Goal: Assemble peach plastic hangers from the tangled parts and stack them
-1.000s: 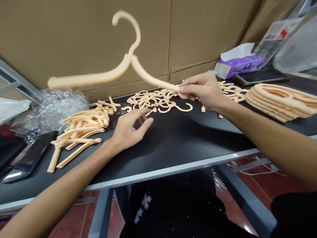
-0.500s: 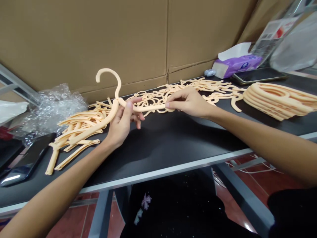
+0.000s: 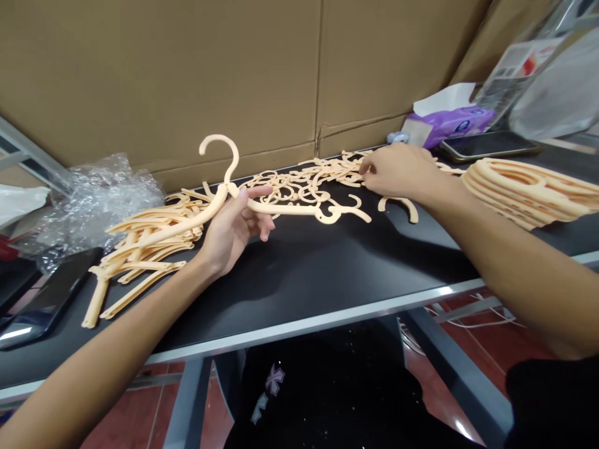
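My left hand (image 3: pixel 234 232) grips a peach plastic hanger (image 3: pixel 219 199) at its centre, hook pointing up, one arm over the pile at the left, the other stretching right above the black table (image 3: pixel 327 268). My right hand (image 3: pixel 397 171) reaches palm-down into a scatter of peach hook pieces (image 3: pixel 304 184) at the back of the table, its fingers curled on those pieces; what they pinch is hidden. A loose curved piece (image 3: pixel 405 206) lies just below that hand.
A pile of straight peach hanger arms (image 3: pixel 145 249) lies left, bubble wrap (image 3: pixel 98 199) behind it, a dark phone (image 3: pixel 51 293) at the far left. A stack of peach ring-shaped parts (image 3: pixel 528 190) sits right, with a phone (image 3: pixel 486 146) and tissue pack (image 3: pixel 449 118) behind. Cardboard (image 3: pixel 187 75) walls the back.
The hanger came down from the air into my left hand. My right hand let go of its arm end and moved right and back to the hook pieces.
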